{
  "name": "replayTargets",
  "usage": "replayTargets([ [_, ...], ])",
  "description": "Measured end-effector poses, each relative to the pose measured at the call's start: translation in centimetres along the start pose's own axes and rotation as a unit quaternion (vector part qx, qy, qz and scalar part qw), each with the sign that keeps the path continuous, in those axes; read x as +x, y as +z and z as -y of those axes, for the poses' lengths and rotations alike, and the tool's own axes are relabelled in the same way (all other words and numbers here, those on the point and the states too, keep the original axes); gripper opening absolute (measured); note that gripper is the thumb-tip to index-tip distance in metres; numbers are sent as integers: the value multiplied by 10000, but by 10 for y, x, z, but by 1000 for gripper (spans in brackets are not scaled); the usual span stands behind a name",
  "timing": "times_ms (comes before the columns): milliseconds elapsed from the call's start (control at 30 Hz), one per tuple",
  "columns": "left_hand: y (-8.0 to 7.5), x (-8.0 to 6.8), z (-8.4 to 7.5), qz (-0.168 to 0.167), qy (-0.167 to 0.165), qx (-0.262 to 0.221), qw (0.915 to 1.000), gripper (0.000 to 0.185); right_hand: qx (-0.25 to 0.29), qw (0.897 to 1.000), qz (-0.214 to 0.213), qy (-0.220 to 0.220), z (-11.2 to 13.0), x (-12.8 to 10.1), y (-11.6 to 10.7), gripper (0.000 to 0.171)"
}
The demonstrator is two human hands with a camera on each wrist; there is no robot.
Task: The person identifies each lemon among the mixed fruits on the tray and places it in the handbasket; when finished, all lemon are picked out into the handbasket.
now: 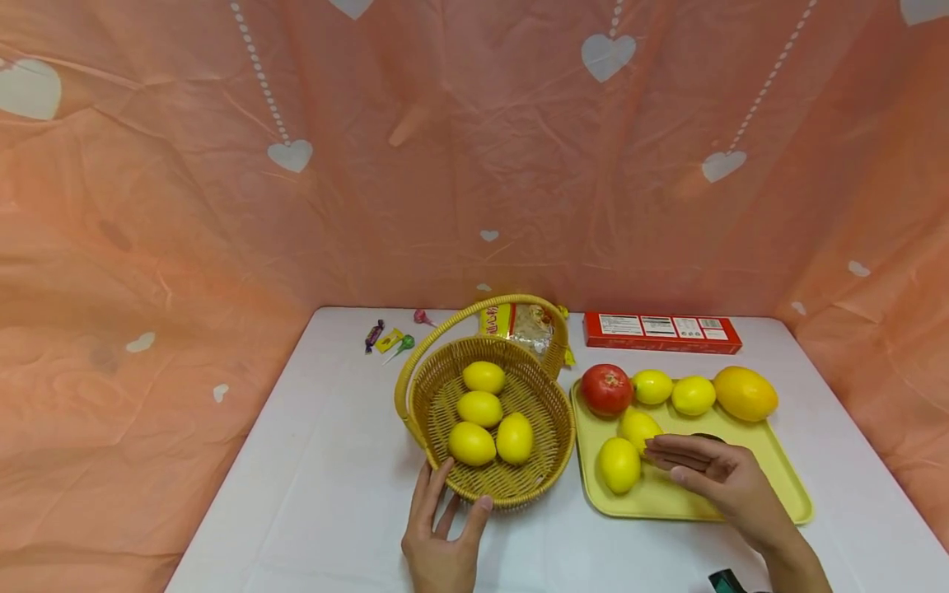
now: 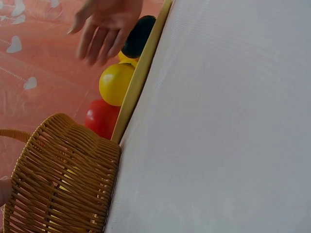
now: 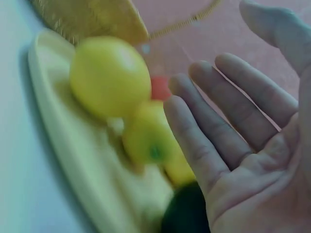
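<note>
A woven basket (image 1: 519, 487) with a hoop handle holds several lemons (image 1: 480, 408) at the table's middle. My left hand (image 1: 454, 504) rests against its near wall, with fingers and thumb spread and fairly straight; the left wrist view shows the basket's side (image 2: 63, 179). My right hand (image 1: 693, 465) hovers flat over the yellow tray (image 1: 782, 482), its fingertips beside two lemons (image 1: 619, 465). It holds nothing, and its palm (image 3: 243, 141) shows open in the right wrist view. A dark object (image 1: 708, 437) lies partly hidden under that hand.
At the tray's far end lie a red fruit (image 1: 606, 389), two more lemons (image 1: 652, 386) and a large orange-yellow fruit (image 1: 745, 394). Behind are a red box (image 1: 661, 332), a snack packet (image 1: 519, 323) and small candies (image 1: 389, 338). Orange cloth walls surround the white table.
</note>
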State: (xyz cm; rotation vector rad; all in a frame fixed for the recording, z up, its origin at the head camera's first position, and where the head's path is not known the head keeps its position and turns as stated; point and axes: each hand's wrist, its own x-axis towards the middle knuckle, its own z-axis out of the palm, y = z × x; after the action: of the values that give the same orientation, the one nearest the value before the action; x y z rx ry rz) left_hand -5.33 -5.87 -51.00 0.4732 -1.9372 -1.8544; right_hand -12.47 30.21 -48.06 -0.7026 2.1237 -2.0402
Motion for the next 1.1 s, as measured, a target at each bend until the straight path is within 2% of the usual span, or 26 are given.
replayTargets([
  [133,1,-1,0,-29,11,30,10000,65,-677,9950,-380,626,2,-19,-14,39],
  [200,1,-1,-1,-33,-4,28,10000,65,-1122,9869,-578,1001,3,-24,-17,42],
  [300,0,0,-1,-22,-5,22,10000,65,-1715,9729,-833,1306,3,-26,-19,47],
  [367,0,0,-1,-20,-1,17,10000,65,-1923,9673,-925,1370,2,-24,-19,51],
  [467,0,-1,-1,-17,6,6,10000,65,-2057,9640,-985,1366,-2,-20,-17,54],
  [833,0,0,0,13,52,-10,10000,65,-2203,9621,-1083,1189,-19,14,-1,57],
  [1100,1,0,1,-17,50,24,10000,65,-2681,9460,-1431,1130,-25,27,8,50],
])
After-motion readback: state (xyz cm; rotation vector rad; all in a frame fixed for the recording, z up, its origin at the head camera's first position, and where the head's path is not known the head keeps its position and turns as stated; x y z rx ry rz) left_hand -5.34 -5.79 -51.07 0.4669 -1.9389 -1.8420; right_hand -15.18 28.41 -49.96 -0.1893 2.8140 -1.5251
